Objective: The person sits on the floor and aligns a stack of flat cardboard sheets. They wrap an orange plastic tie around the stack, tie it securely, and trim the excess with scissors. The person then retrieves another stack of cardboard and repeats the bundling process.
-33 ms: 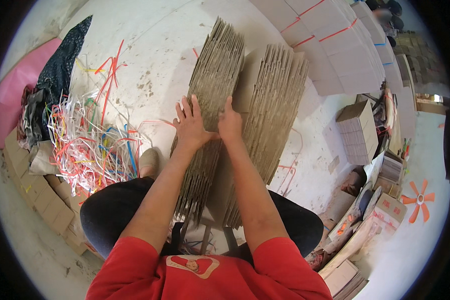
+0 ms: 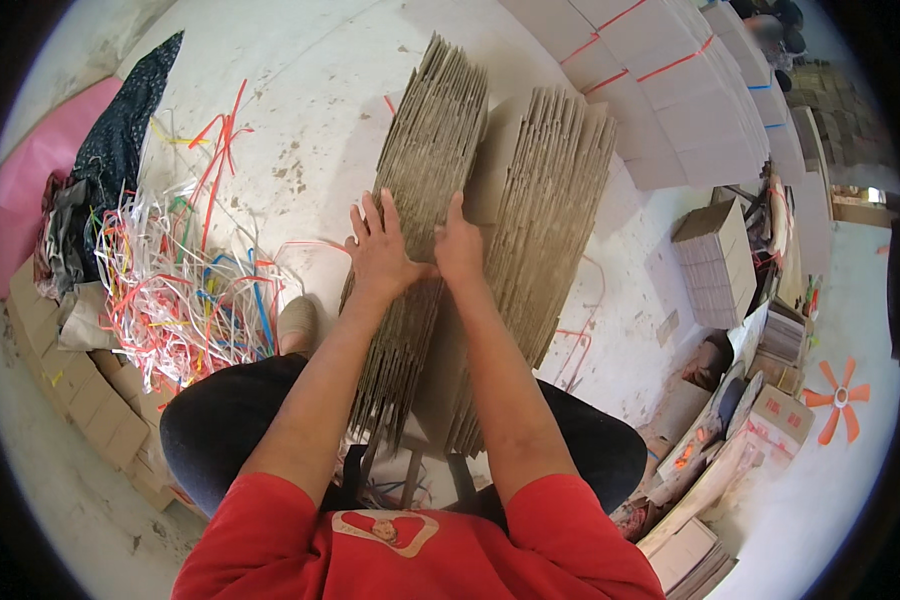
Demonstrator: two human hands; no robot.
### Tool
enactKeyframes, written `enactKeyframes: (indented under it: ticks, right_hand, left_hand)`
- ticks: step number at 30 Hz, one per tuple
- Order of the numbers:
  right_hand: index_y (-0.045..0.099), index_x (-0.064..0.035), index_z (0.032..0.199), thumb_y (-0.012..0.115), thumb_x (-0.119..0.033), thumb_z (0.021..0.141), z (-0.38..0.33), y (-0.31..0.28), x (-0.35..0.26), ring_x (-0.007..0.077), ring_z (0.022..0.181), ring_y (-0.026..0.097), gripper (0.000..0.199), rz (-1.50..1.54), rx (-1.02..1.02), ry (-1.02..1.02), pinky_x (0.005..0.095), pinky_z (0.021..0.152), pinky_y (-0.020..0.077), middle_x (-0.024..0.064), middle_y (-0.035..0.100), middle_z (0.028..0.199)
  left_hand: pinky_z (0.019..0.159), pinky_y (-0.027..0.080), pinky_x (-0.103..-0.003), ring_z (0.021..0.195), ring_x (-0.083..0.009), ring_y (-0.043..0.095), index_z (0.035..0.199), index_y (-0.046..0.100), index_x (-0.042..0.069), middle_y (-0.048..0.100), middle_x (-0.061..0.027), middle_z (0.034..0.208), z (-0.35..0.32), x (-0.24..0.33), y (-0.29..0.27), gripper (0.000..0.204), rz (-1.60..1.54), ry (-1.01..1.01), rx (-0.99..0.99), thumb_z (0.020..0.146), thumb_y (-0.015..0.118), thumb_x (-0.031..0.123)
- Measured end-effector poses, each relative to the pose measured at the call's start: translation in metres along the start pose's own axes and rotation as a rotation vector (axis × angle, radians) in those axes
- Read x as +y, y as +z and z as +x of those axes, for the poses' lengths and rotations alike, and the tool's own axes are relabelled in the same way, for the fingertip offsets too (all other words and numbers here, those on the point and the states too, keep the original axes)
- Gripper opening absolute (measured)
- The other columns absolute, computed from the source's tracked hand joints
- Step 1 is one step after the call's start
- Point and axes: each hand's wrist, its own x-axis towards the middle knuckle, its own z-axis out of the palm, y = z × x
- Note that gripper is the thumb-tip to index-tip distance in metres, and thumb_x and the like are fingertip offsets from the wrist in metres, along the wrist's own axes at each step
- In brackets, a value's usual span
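Note:
Two long rows of flattened cardboard pieces stand on edge between my knees, the left row [image 2: 435,110] and the right row [image 2: 550,200], with a gap between them. My left hand [image 2: 380,258] lies on top of the left row, fingers spread, thumb pointing toward the right hand. At that row's right edge is my right hand [image 2: 460,245], its index finger stretched forward. Its other fingers curl down over the cardboard edge, their tips hidden in the gap.
A tangled heap of plastic strapping [image 2: 190,290] lies on the floor at left, near my foot [image 2: 297,325]. Tall strapped cardboard stacks [image 2: 660,110] stand at far right. A smaller cardboard stack [image 2: 715,265] and an orange fan blade [image 2: 838,400] are on the right.

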Motion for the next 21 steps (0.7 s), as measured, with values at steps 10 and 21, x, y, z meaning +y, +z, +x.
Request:
enactKeyframes:
  ticks: [10, 21]
  right_hand:
    - [0.025, 0.0068, 0.136, 0.056, -0.022, 0.086, -0.036, -0.020, 0.021, 0.0363, 0.136, 0.014, 0.066, -0.398, 0.298, 0.224, 0.0537, 0.108, 0.0100, 0.0217, 0.019, 0.146]
    - [0.023, 0.0063, 0.137, 0.063, -0.013, 0.083, -0.031, 0.002, 0.025, 0.0376, 0.132, 0.023, 0.070, -0.299, 0.309, -0.005, 0.0483, 0.106, 0.0247, 0.0224, 0.019, 0.145]
  left_hand:
    - [0.098, 0.029, -0.059, 0.133, -0.0456, 0.015, 0.145, -0.001, 0.010, 0.007, -0.0231, 0.148, 0.003, 0.000, -0.005, 0.131, -0.024, -0.031, -0.044, 0.050, 0.086, 0.035]
    - [0.098, 0.030, -0.057, 0.133, -0.0450, 0.017, 0.145, 0.000, 0.011, 0.007, -0.0229, 0.148, 0.004, -0.002, -0.003, 0.132, -0.032, -0.015, -0.042, 0.048, 0.086, 0.036]
